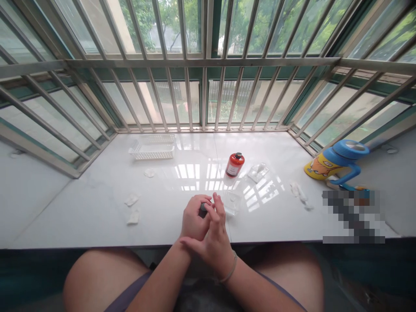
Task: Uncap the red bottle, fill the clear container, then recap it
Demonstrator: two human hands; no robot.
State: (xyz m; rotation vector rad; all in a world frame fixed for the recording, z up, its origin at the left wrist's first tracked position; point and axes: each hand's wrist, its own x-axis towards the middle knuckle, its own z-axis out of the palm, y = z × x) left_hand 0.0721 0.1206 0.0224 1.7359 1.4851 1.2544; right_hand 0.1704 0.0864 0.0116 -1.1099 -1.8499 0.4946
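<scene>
At the near edge of the white counter (94, 212), two hands are brought together. The left hand (194, 216) is curled around a small dark object; the right hand (215, 232) is spread, its thumb lying across the left wrist, its fingers at the object's right side. Beyond them, to the right, a red bottle (234, 166) is seen. Of the dark object (203, 210) only a rounded part is shown, within the left grip — its direction and long axis cannot be told.

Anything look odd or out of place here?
Yes: crumpled white scraps lie scattered left and right, like litter. A pixelated patch at right hides what's there. The dark object in the left hand is mostly hidden; no spill shows.
</scene>
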